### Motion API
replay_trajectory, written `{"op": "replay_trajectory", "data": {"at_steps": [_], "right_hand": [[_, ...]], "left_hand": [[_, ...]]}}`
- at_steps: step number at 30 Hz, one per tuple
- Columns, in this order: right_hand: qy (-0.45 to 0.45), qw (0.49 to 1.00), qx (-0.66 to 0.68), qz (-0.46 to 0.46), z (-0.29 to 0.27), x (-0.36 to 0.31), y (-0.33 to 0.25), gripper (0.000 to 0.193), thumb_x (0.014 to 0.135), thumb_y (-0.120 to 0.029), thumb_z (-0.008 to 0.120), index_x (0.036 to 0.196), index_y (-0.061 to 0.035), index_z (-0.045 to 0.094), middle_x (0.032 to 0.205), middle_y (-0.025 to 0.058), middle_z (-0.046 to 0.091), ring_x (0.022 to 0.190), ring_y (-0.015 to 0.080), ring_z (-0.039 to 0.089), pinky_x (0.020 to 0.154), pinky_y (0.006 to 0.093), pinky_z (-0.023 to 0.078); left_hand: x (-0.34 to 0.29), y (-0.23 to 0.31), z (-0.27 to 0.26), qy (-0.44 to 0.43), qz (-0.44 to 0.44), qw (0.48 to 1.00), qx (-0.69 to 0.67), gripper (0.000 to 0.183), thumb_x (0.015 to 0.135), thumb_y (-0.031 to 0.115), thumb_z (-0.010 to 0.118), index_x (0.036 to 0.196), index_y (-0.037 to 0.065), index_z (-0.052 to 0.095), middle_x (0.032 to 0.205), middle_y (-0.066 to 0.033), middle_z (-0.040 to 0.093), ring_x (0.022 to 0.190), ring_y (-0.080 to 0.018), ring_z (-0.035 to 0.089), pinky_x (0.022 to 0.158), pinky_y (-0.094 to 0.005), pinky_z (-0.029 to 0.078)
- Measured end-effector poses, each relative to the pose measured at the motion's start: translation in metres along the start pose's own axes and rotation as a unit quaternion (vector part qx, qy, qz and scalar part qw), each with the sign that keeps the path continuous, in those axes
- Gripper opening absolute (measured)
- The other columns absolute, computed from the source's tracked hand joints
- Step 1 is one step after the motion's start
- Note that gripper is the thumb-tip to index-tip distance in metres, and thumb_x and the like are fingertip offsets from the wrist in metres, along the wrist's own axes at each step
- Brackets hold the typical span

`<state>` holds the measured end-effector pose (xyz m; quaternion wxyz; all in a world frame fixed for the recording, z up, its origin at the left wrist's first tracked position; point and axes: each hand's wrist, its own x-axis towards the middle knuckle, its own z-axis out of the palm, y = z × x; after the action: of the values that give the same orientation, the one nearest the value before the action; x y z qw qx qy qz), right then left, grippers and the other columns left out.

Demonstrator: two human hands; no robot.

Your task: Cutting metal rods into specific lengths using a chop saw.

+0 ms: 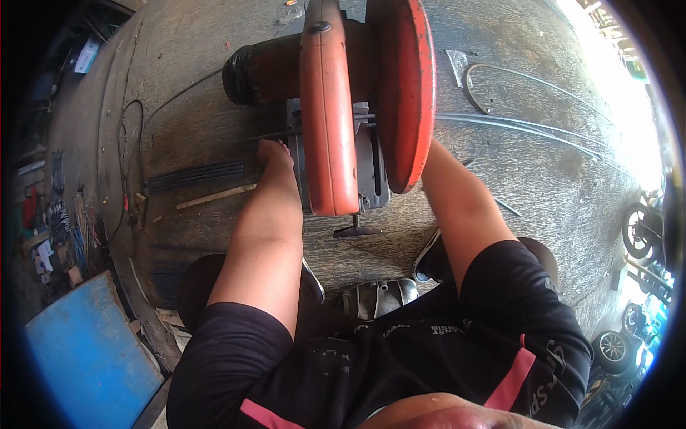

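A cut-off saw with a long orange-red handle [329,121] and a round red blade guard [414,93] stands in front of me on its grey metal base [374,168]. My left hand [275,150] is at the left side of the base, its fingers curled at a thin dark metal rod [270,136]. Thin grey rods [529,127] stretch away to the right from behind the guard. My right forearm [461,196] reaches up to the guard, which hides the right hand and its fingers. A T-shaped clamp handle [357,231] sticks out at the near end of the base.
Several dark bars [196,174] and a wooden strip [214,196] lie left of the saw. A black cable [179,93] trails leftward. A bent rod [475,89] lies at the right. Near my feet is a grey metal part [379,299]. A blue panel [93,350] stands lower left.
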<state>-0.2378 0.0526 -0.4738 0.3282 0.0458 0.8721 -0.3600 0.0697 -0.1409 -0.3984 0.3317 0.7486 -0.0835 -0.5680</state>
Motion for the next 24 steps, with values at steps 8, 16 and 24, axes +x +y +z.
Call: {"op": "replay_trajectory", "data": {"at_steps": [8,16,24], "right_hand": [[0.002,0.987,0.146,0.071,-0.103,0.053,0.0,0.041,0.089,-0.041,0.06,0.105,-0.0038,0.065,0.098,0.0149,0.067,0.087,0.028,0.064,0.074,0.0369,0.052],[-0.029,0.819,-0.561,-0.118,-0.095,0.063,-0.004,0.029,0.083,-0.028,0.064,0.106,-0.0114,0.071,0.117,0.011,0.066,0.111,0.0266,0.062,0.093,0.0354,0.051],[-0.008,0.946,-0.319,-0.053,-0.044,0.03,-0.015,0.048,0.09,-0.044,0.051,0.115,-0.0045,0.063,0.122,0.0149,0.063,0.113,0.0298,0.06,0.094,0.0383,0.048]], "left_hand": [[0.053,-0.01,-0.004,0.016,-0.063,0.996,-0.056,0.034,0.091,0.025,0.041,0.064,0.009,0.053,0.056,-0.003,0.054,0.041,-0.0164,0.046,0.038,-0.0255,0.036],[0.008,0.018,-0.017,0.067,-0.119,0.986,-0.097,0.028,0.091,0.024,0.046,0.071,0.009,0.06,0.061,-0.0036,0.061,0.043,-0.016,0.051,0.037,-0.0241,0.04],[-0.01,0.021,-0.029,0.067,-0.133,0.98,-0.134,0.03,0.092,0.023,0.046,0.068,0.01,0.06,0.059,-0.0021,0.06,0.042,-0.0155,0.05,0.037,-0.0238,0.039]]}}
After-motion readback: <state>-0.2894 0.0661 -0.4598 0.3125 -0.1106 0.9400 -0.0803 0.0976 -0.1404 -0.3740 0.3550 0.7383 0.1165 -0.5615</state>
